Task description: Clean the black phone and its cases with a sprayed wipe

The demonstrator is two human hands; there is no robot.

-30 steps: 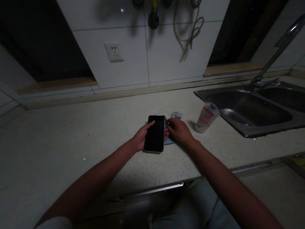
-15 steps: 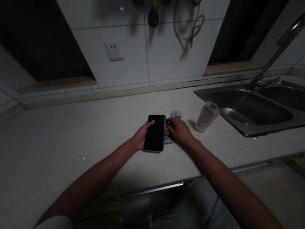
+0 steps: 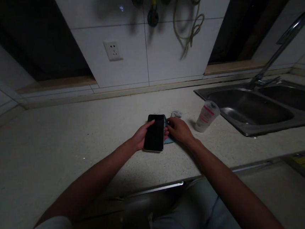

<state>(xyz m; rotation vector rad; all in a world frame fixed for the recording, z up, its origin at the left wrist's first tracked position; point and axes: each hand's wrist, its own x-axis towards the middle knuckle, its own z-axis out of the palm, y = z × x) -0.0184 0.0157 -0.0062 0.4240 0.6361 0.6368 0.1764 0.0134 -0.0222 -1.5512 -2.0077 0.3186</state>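
A black phone (image 3: pixel 154 133) with a dark screen is held in my left hand (image 3: pixel 140 137), whose fingers wrap its left edge and underside. My right hand (image 3: pixel 179 130) rests on a pale blue cloth (image 3: pixel 170 139) at the phone's right edge, fingers curled and pressing on the cloth. Both hands are on the speckled white counter (image 3: pixel 76 135). A small crumpled white scrap (image 3: pixel 176 113) lies just behind my right hand.
A white tube with red print (image 3: pixel 205 116) lies tilted to the right of my hands, next to a steel double sink (image 3: pixel 251 111) with a tall tap (image 3: pixel 277 52). A wall socket (image 3: pixel 113 50) and hanging utensils and a cord (image 3: pixel 189 22) are on the tiled wall.
Nothing has visibly changed; both hands stay on the phone and cloth, with only a slight shift of the camera.
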